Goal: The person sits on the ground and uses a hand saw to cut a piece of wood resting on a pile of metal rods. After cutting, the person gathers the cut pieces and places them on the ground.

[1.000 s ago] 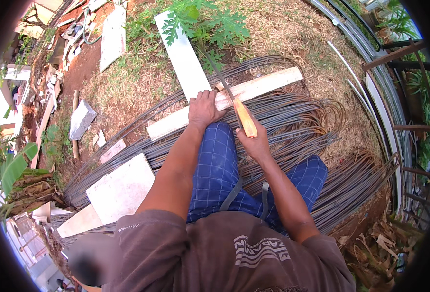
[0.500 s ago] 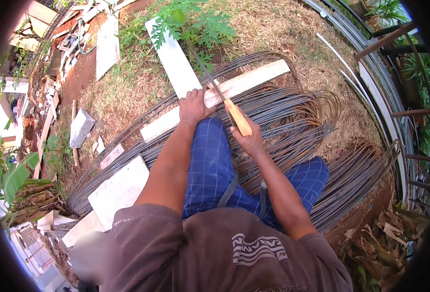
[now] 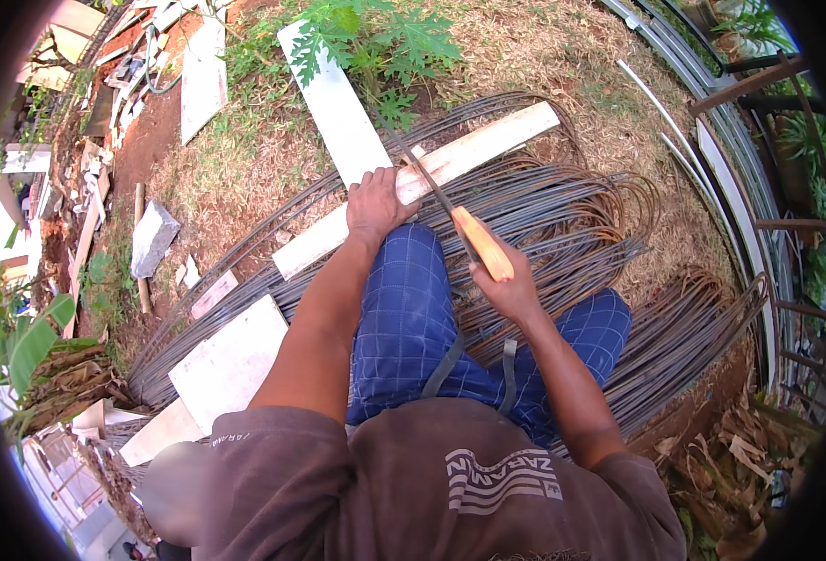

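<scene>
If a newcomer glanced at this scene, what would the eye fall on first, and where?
First, the orange-handled saw near the centre, held in the right grip, its blade slanting across a long pale board. Just left of it, the left grip lies over that board where a white panel ends. Beneath, looped bundles of dark, partly rusty rods spread to both sides.
</scene>
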`<state>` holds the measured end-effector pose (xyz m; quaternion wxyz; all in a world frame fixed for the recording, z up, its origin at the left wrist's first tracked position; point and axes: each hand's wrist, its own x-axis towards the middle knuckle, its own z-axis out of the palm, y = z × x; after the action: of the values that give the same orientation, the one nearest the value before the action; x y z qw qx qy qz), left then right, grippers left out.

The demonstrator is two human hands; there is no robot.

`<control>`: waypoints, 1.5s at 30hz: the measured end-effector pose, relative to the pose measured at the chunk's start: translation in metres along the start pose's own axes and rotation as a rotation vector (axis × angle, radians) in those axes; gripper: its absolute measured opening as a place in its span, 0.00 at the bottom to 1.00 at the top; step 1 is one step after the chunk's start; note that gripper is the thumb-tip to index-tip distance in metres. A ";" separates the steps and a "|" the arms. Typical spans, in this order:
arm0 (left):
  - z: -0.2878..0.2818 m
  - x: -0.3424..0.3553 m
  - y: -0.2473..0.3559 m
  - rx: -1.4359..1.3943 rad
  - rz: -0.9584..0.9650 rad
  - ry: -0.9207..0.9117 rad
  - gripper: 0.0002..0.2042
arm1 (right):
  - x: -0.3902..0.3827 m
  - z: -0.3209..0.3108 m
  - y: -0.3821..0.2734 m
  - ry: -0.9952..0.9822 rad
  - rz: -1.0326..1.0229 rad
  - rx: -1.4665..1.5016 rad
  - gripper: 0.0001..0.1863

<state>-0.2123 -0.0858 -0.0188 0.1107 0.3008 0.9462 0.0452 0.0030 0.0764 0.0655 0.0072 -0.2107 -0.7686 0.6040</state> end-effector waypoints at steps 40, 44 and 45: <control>-0.013 -0.001 -0.004 0.023 -0.003 -0.074 0.41 | 0.047 0.067 0.038 0.141 -0.198 0.146 0.39; -0.010 0.002 -0.002 -0.008 -0.010 -0.026 0.37 | 0.048 0.065 0.057 0.193 -0.313 0.088 0.38; -0.006 0.000 0.000 0.000 0.007 -0.024 0.37 | 0.043 0.063 0.056 0.193 -0.268 0.089 0.37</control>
<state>-0.2139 -0.0853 -0.0127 0.1218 0.3048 0.9437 0.0418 -0.0351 0.0429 -0.0138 0.1709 -0.1627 -0.7582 0.6079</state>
